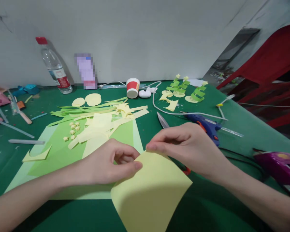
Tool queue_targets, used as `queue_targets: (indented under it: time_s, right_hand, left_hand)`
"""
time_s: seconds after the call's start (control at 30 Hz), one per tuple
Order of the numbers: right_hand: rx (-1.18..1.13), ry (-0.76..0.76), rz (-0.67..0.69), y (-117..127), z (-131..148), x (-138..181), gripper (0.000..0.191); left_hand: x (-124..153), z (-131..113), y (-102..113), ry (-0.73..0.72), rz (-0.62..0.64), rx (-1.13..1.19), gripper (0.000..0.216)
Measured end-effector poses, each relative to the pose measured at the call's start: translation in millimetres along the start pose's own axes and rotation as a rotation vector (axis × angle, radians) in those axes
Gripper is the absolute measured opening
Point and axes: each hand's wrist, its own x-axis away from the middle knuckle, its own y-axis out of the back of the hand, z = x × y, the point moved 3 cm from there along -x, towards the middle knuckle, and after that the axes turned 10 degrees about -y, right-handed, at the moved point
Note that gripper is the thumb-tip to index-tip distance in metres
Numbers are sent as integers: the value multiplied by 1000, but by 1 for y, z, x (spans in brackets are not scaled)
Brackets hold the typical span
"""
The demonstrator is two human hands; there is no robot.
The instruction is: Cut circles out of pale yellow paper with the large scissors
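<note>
A sheet of pale yellow paper (pixel 151 187) hangs between both hands, tilted toward me. My left hand (pixel 118 162) grips its upper left edge, thumb on the front and fingers behind. At the top corner, my right hand (pixel 176 141) pinches the sheet between thumb and fingers. Scissors (pixel 162 120) lie on the table, partly hidden behind my right hand. Green and pale sheets (pixel 55 154) lie beyond my left hand, with yellow paper strips (pixel 96 129) and several small folded paper stars (pixel 73 129) on top. Behind them are yellow paper circles (pixel 93 99).
Along the wall stand a water bottle (pixel 55 69), a phone (pixel 87 71) and a paper cup (pixel 132 88). Green paper spirals topped with stars (pixel 198 93) are at the back right. A blue glue gun (pixel 205 125) and a purple tool (pixel 277 167) lie on the right, with a white cable (pixel 183 113).
</note>
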Motion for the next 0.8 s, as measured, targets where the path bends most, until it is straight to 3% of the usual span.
queue_targets:
  time_s: [0.07, 0.27, 0.4, 0.67, 0.8]
  right_hand:
    - [7, 84, 47, -6, -1, -1, 19]
    - [111, 203, 17, -19, -6, -3, 18]
    - [180, 218, -22, -22, -9, -2, 20]
    - [210, 244, -184, 2, -2, -5, 23]
    - [222, 266, -198, 14, 5, -8, 23]
  left_hand:
    - [-1, 5, -2, 17, 44, 18, 31]
    - [-5, 9, -7, -91, -137, -92, 40]
    - [-5, 10, -10, -88, -165, -102, 39]
    - [-5, 9, -11, -55, -172, -18, 45]
    - [-4, 5, -10, -35, -184, 60, 47]
